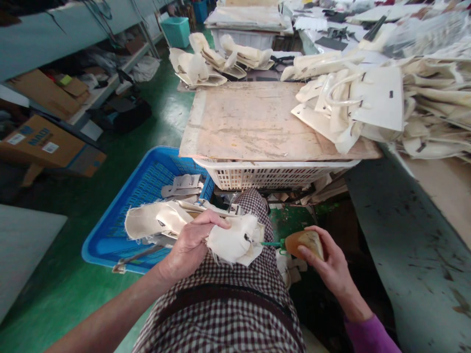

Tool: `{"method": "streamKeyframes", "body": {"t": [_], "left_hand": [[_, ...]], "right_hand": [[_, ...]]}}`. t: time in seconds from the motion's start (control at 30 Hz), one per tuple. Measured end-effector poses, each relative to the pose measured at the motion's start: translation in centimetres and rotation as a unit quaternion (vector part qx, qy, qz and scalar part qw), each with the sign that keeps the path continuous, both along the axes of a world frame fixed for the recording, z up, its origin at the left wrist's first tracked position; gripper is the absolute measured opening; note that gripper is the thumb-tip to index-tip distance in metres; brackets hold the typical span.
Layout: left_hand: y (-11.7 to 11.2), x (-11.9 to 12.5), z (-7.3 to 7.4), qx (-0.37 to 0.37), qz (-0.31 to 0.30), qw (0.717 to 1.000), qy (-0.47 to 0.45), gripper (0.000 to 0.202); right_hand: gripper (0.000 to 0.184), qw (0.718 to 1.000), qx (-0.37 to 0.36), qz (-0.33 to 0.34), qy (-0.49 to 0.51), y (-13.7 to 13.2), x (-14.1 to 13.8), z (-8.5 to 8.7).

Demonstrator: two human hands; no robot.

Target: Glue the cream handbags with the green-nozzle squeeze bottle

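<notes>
My left hand (191,247) is closed on a cream handbag piece (231,242) with frayed edges, thumb on top, held over my checked apron (235,299). A small dark metal fitting shows on the flap near its right end. My right hand (333,262) is wrapped round a yellowish squeeze bottle (296,242) with a thin green nozzle. The nozzle tip points left and meets the right edge of the flap by the fitting; whether it touches, I cannot tell. Beneath the piece's left end is a blue basket (105,215) with more cream parts (186,184) inside.
Ahead, a worn board (243,117) lies on a white basket (272,175). Cream bag pieces (198,66) sit at its far left; a partly made handbag (379,103) and a heap of others are at the right. A grey-green table side (415,250) stands close on my right.
</notes>
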State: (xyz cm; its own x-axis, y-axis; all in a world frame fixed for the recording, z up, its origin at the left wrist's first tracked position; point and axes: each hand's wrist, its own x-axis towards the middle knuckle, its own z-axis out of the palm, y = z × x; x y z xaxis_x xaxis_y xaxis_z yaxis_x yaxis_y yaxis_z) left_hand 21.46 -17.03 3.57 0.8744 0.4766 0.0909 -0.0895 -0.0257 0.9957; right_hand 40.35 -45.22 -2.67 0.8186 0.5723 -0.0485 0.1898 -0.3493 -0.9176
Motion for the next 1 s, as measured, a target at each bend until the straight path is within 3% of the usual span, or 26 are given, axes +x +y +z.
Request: {"method": "streamKeyframes", "body": {"t": [0.27,0.4,0.57,0.73,1.0], "left_hand": [[-0.1,-0.6,-0.4,0.061,-0.005,0.998,-0.004,0.017],[-0.1,-0.6,-0.7,0.045,-0.005,0.999,-0.01,0.017],[-0.3,-0.6,-0.6,0.049,-0.002,0.999,-0.007,0.014],[-0.7,-0.7,-0.1,-0.027,0.01,0.999,0.03,0.017],[-0.8,-0.7,0.3,-0.023,0.018,0.999,0.036,0.018]], "right_hand": [[0.046,0.998,0.004,-0.051,-0.04,0.2,0.0,-1.0],[0.047,0.996,0.003,-0.049,-0.07,0.2,0.1,-1.4],[0.043,0.995,-0.011,-0.026,-0.092,-0.3,-0.3,-0.5],[0.041,0.997,-0.023,0.011,-0.075,-0.4,-0.8,0.2],[0.044,0.996,-0.022,-0.01,-0.085,-0.1,-0.8,0.1]]}}
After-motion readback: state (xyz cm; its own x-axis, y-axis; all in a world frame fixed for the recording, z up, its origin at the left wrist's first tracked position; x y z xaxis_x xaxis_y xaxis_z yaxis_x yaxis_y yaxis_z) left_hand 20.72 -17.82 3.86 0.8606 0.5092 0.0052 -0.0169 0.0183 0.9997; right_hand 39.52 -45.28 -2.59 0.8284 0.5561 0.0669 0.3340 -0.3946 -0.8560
